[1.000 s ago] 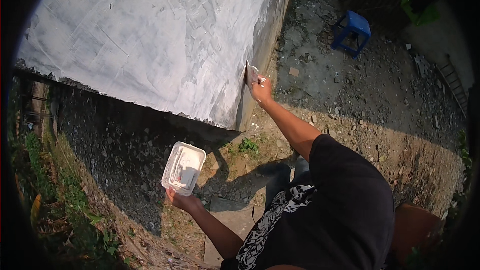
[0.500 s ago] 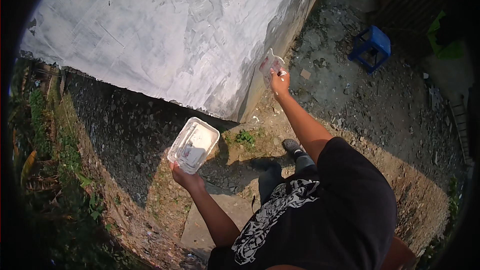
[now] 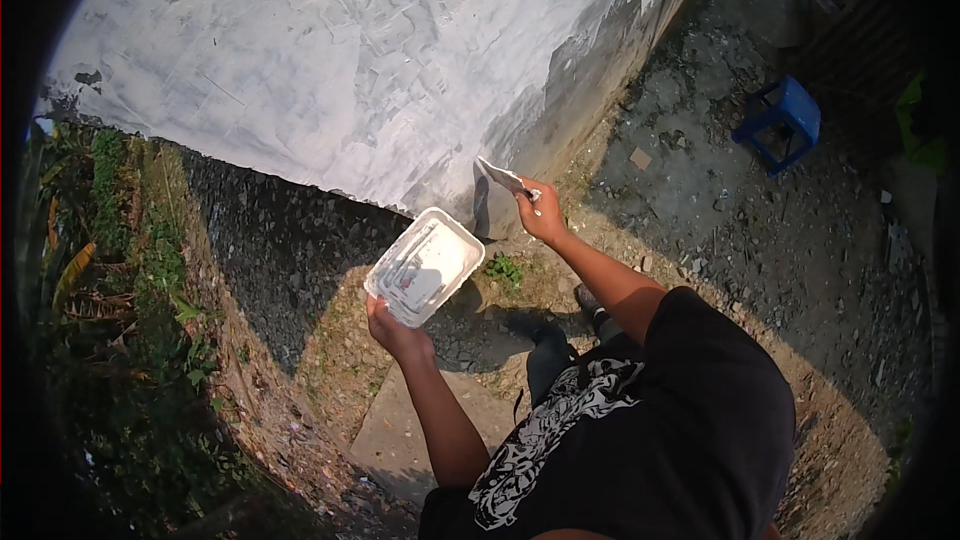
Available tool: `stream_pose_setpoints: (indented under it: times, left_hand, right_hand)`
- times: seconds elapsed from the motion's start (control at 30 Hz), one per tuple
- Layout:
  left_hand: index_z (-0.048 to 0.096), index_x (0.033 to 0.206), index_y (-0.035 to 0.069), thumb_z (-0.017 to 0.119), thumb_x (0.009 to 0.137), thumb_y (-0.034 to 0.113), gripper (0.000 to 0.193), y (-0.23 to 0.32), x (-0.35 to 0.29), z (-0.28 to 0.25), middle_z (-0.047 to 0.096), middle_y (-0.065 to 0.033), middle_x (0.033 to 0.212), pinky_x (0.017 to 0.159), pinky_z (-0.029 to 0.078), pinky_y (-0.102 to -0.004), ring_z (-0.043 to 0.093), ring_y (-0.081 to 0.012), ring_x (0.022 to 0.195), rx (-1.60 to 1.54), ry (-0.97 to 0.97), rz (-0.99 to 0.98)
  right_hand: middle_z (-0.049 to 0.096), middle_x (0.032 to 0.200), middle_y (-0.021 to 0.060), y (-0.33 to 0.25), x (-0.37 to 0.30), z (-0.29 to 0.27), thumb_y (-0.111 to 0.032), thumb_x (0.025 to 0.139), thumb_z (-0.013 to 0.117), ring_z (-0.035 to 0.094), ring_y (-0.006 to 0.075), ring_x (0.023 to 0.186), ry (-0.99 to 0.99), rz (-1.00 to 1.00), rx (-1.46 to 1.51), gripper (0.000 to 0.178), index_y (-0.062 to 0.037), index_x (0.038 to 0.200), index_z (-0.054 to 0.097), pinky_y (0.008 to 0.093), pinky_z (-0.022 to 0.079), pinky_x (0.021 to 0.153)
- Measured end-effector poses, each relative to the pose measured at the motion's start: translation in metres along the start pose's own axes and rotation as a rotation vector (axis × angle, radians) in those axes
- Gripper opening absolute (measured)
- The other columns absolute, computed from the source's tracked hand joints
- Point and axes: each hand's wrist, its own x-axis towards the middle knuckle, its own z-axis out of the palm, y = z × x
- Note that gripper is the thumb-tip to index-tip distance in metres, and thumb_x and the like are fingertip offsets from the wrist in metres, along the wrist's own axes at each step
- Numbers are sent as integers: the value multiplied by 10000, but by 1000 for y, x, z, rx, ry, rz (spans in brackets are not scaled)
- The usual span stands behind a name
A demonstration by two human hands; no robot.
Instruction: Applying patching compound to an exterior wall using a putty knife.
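Observation:
My left hand [image 3: 400,332] grips the near end of a shallow white plastic tub [image 3: 472,278], whose inside is coated with white paste. In my right hand [image 3: 543,212] is a flat putty scraper [image 3: 498,176], its blade edge against the lower part of the wall near the corner. White paste is smeared on the fingers of that hand. The wall [image 3: 330,70] is covered in uneven white and grey skim coat, with darker bare patches by the corner and at the upper left. Whether the blade presses on the wall or only hovers close is hard to tell.
A blue plastic stool [image 3: 785,120] stands on the rubble-strewn ground to the right. Plants [image 3: 110,240] grow along the left side. A concrete slab [image 3: 430,430] lies by my feet, and a small weed [image 3: 503,268] grows below the wall's corner.
My right hand has brought the scraper down and left, closer to the tub, and the blade is turned more edge-on. The tub has moved right and slightly up, toward the wall's corner.

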Motion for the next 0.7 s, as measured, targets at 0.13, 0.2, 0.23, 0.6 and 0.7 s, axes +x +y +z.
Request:
stream_pose_setpoints:
  times: [0.13,0.2,0.23,0.6,0.7]
  left_hand:
    - [466,1369,-33,449,978,219,466,-3,-14,6,606,-169,1282,991,508,-429,632,-293,1137,-16,-27,23]
    - [477,1357,-34,443,973,220,461,-2,-27,4,609,-169,1272,982,512,-432,630,-296,1140,26,0,37]
    - [477,1357,-34,443,973,220,461,-2,-33,3,609,-169,1272,982,512,-432,630,-296,1140,31,-6,52]
    - [498,1358,-10,437,1010,212,417,0,-47,3,611,-171,1295,985,511,-448,631,-297,1149,4,43,66]
    - [497,1359,-24,440,1007,169,406,-7,-43,18,617,-175,1294,985,518,-453,641,-296,1136,-51,9,79]
  right_hand:
    - [721,958,130,43,57,-31,17,861,525,655,164,856,414,69,273,329,44,1153,674,301,497,797]
    - [720,979,128,39,77,-33,15,866,522,657,173,880,418,133,323,329,49,1157,671,298,493,822]
    - [718,999,126,36,85,-31,14,871,518,660,183,904,413,205,357,329,54,1162,667,295,489,847]
    - [670,1178,240,17,-26,33,66,769,509,631,385,1146,-148,-171,98,486,-45,1208,684,415,483,1021]
    - [681,1137,244,26,-13,8,60,792,509,647,400,1098,-69,-131,156,431,-15,1177,685,408,502,978]
